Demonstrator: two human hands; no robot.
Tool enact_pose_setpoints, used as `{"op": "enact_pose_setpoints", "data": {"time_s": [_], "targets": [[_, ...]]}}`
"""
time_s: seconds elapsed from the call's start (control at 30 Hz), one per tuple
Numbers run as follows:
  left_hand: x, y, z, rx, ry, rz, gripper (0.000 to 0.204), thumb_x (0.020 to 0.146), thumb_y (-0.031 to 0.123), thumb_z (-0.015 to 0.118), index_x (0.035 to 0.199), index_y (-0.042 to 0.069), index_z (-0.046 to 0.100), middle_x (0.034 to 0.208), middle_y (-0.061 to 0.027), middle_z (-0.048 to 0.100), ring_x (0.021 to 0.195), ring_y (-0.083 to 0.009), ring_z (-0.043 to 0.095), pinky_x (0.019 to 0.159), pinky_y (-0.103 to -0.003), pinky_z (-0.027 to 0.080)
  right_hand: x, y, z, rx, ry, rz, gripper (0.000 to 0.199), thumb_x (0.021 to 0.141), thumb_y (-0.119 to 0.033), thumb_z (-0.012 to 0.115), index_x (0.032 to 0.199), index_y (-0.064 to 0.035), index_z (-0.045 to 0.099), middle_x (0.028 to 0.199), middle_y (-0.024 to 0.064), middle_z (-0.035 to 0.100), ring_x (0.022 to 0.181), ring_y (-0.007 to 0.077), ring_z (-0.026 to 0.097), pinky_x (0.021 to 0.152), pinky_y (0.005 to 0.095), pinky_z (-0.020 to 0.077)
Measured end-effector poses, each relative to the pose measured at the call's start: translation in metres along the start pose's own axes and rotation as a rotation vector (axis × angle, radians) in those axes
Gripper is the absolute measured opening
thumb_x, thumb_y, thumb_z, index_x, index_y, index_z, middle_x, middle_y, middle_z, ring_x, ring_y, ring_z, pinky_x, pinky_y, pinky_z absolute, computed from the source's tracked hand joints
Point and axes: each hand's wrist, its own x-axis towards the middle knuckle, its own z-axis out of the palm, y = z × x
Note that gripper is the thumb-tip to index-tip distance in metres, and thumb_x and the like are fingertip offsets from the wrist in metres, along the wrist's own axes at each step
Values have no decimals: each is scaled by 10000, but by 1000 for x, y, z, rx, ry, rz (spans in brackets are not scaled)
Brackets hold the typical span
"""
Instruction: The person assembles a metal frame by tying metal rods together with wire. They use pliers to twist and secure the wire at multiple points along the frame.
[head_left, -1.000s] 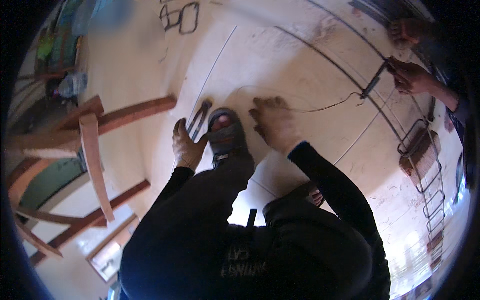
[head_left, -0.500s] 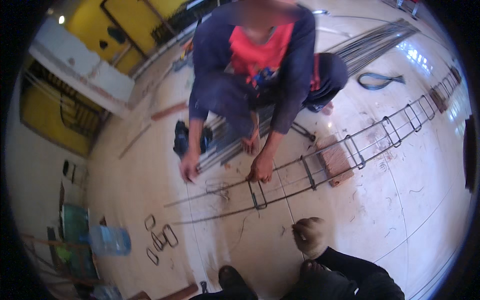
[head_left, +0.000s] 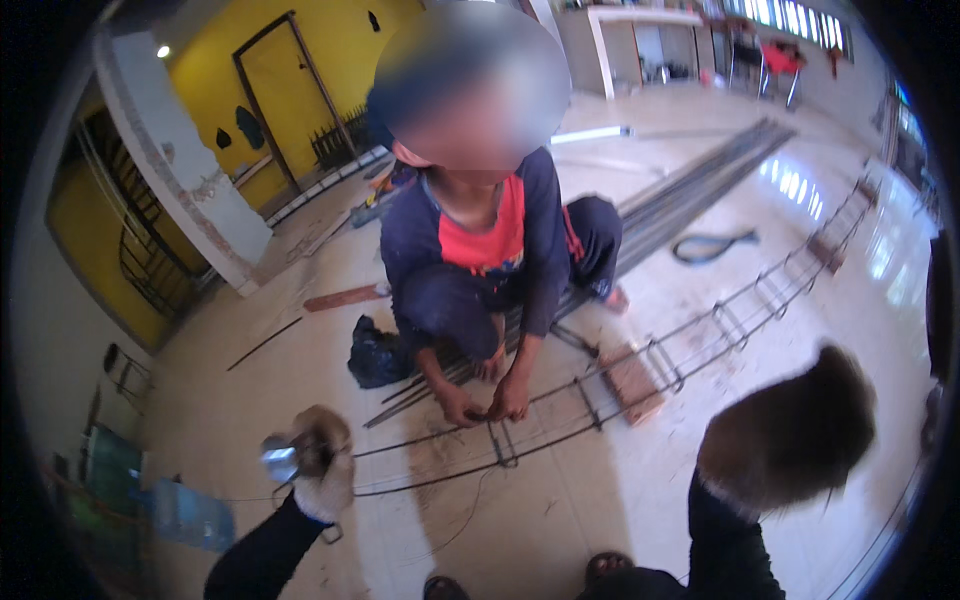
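Observation:
My left hand (head_left: 326, 465), in a pale glove with dark patches, is raised by the near end of a long steel rebar cage (head_left: 597, 420). Its fingers are closed round a shiny silver, rounded object (head_left: 279, 460) whose kind I cannot make out. My right hand (head_left: 785, 432), gloved too, is lifted on the right, smeared by motion; its fingers cannot be told apart. Across the cage a person squats, with both bare hands (head_left: 492, 402) together at a rectangular stirrup (head_left: 503, 444) on the rods.
A reddish block (head_left: 632, 385) props up the cage, and another block (head_left: 826, 254) stands farther along. Loose steel bars (head_left: 700, 190) lie behind the person, with a wire coil (head_left: 712, 247) beside them. A black bag (head_left: 378, 355) and a blue water bottle (head_left: 193, 515) are at left.
The view has tipped up. My left hand has come into sight with the silver object, and my right hand has risen from near the floor. The person's hands have come together at the stirrup.

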Motion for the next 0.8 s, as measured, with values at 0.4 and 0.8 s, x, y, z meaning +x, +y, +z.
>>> {"op": "enact_pose_setpoints", "data": {"time_s": [0.4, 0.8], "targets": [[-106, -97, 137, -461, -523, -680, 337, 1073, 332, 570, 1162, 13, 634, 997, -121, 682, 937, -258, 663, 876, -416, 528, -187, -90, -9, -59, -1698, 862, 817, 829, -373, 909, 1442, -7, 511, 1284, 142, 679, 1152, 281, 665, 954, 397, 557], [-89, -134, 154, -46, -664, 113, 550, 951, 586, 667, 1229, 112, 643, 1235, -154, 665, 1190, -369, 627, 1039, -483, 479, -205, -50, -67, 239, -1188, 1757, 437, 924, -177, 775, 1294, 6, 632, 1162, 133, 706, 1033, 224, 698, 887, 382, 581]]}}
